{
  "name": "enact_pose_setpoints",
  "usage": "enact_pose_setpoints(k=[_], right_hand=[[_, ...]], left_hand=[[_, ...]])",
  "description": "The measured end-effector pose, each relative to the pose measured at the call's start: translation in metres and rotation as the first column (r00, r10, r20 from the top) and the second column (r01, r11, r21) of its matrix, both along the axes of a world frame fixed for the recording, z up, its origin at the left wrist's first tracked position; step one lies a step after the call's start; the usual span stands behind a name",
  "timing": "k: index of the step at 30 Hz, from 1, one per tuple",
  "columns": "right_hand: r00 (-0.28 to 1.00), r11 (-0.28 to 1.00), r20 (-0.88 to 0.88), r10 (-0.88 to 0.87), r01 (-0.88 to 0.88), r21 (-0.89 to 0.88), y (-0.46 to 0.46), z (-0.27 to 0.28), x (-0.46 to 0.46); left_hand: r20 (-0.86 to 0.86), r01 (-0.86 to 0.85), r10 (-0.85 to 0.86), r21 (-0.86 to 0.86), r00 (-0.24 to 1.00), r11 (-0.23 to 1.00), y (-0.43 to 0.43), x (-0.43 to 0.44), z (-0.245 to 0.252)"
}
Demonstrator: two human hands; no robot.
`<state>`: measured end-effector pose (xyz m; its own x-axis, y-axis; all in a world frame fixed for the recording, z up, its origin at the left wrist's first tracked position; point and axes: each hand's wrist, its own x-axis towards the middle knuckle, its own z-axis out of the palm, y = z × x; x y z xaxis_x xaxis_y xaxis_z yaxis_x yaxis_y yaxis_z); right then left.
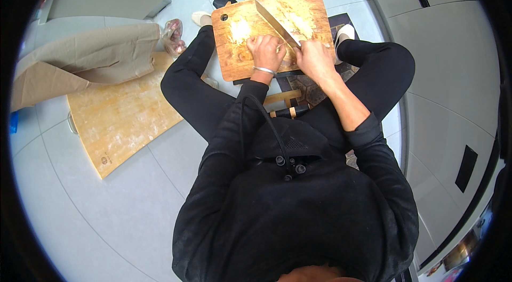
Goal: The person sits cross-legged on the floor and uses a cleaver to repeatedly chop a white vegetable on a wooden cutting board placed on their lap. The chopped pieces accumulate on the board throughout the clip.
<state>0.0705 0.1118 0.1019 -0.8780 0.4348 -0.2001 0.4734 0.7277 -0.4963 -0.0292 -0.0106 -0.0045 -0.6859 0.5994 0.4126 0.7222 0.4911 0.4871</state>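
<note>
My right hand [316, 60] grips the handle of a kitchen knife, its long blade [276, 24] slanting up and left across a wooden cutting board [236, 68]. My left hand [267, 52], with a silver bangle at the wrist, rests on the board left of the blade. Its fingers are curled, and a thin pale sliver shows beside them. What lies under the fingers is hidden. One bright pile of pale chopped food [240, 32] lies on the left of the board. More chopped pieces [302, 22] are spread on the right, beyond the knife.
A large floured wooden board [128, 122] lies on the tiled floor to the left, partly under a folded beige sheet [112, 46]. Beside my left knee is a clear plastic bag [174, 38] of reddish items. Light cabinets [444, 62] line the right.
</note>
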Motion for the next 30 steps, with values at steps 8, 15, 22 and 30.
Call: enact_pose_setpoints(k=[8, 15, 22, 30], right_hand=[[0.999, 1.0, 0.041, -0.005, 0.004, 0.017, -0.003, -0.001, -0.003], [1.0, 1.0, 0.01, 0.009, -0.009, -0.007, -0.002, 0.0, 0.001], [0.999, 0.999, 0.01, -0.044, 0.044, -0.018, -0.001, -0.003, -0.003], [0.998, 0.999, -0.056, -0.03, 0.028, -0.039, 0.002, 0.003, 0.002]], left_hand=[[-0.019, 0.006, -0.007, -0.012, 1.0, 1.0, 0.003, 0.0, 0.0], [-0.022, -0.005, 0.004, -0.02, 1.0, 1.0, 0.001, 0.001, -0.003], [0.017, 0.002, -0.002, 0.015, 1.0, 1.0, -0.004, 0.003, 0.004], [0.093, -0.002, -0.006, 0.087, 0.996, 0.996, -0.013, -0.004, 0.007]])
